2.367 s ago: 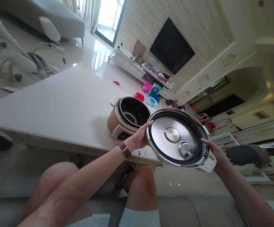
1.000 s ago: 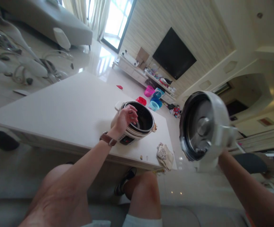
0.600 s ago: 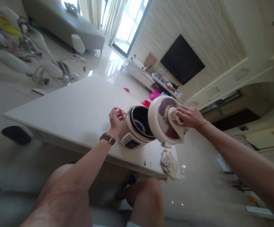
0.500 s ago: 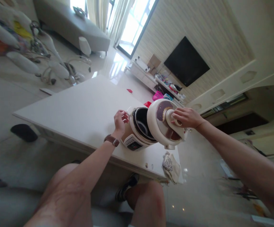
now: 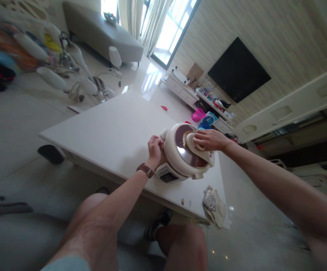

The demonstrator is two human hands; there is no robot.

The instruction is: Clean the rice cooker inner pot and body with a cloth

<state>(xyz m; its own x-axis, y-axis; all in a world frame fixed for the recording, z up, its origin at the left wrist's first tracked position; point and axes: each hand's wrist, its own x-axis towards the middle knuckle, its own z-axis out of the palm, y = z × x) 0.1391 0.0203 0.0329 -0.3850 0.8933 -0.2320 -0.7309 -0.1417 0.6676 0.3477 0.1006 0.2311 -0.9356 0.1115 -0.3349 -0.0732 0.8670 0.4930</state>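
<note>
A cream electric pressure cooker (image 5: 161,168) with a dark control panel stands on the white table, tilted in my view. Its round lid (image 5: 172,150), cream with a shiny brownish top, now covers the pot opening. My right hand (image 5: 208,139) has its fingers wrapped round the handle in the middle of the lid. My left hand (image 5: 155,146), with a brown watch (image 5: 145,170) on the wrist, is closed at the cooker's left side, by its side handle. Whether the lid is fully seated cannot be made out.
On the white table (image 5: 118,128), a folded patterned cloth (image 5: 214,206) lies near the right end. Past the table are a pink basket (image 5: 198,114), a low TV cabinet (image 5: 177,87) and a wall television (image 5: 239,70). White-armed furniture (image 5: 87,84) stands at left.
My right hand has brought the lid left and down from beside the cooker onto it, covering the dark inner pot. My left hand stays at the cooker's side, fingers more closed.
</note>
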